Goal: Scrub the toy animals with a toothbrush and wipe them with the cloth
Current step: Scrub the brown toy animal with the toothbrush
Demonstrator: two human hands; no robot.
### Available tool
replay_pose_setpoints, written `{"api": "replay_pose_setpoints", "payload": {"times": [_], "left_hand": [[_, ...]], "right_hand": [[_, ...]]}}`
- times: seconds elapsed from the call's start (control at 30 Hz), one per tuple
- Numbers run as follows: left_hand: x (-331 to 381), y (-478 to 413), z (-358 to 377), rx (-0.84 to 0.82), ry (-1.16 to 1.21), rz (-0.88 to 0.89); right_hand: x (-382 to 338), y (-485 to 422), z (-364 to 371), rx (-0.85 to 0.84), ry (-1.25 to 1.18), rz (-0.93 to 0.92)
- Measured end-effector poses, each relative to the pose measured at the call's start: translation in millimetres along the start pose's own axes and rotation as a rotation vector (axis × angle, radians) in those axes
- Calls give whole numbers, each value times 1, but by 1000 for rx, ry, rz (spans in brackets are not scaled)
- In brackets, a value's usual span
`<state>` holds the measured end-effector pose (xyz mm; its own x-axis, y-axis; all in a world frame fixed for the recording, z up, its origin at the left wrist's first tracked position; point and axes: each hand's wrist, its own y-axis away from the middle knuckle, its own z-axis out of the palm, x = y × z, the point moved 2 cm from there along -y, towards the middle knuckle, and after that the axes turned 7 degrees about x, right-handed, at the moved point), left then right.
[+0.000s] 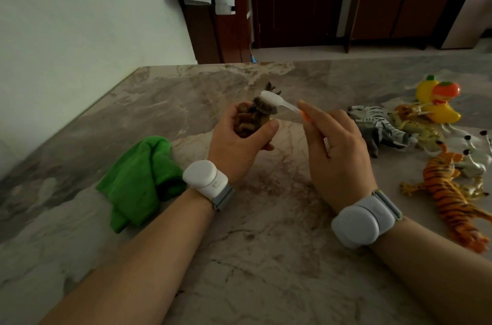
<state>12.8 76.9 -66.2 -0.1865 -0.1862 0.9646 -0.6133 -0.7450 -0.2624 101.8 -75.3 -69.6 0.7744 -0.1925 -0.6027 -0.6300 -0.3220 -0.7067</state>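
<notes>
The left hand [239, 143] is wrapped tight around a brown toy animal [255, 119] and holds it up above the table [266, 258], in the middle. Its legs point into the palm, so the top part sticks out where a brush can reach it.

The right hand [338, 149] pinches the toothbrush [274, 101] by its orange handle. The white brush head rests on the toy's dark top, so I think the scrubbing is going on now.

The green cloth [141, 181] lies bunched up on the near left, just beside the left wrist, handy for wiping.

On the right lie the other toys in a pile: a zebra [378, 122], a spotted cat [415, 125] and a tiger [447, 191]. They probably need cleaning too.
</notes>
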Motion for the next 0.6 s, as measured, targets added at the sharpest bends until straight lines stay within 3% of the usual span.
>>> {"api": "replay_pose_setpoints", "payload": {"times": [0.6], "left_hand": [[6,0,0,27,22,41]], "right_hand": [[-2,-1,-1,-12,95,74]]}}
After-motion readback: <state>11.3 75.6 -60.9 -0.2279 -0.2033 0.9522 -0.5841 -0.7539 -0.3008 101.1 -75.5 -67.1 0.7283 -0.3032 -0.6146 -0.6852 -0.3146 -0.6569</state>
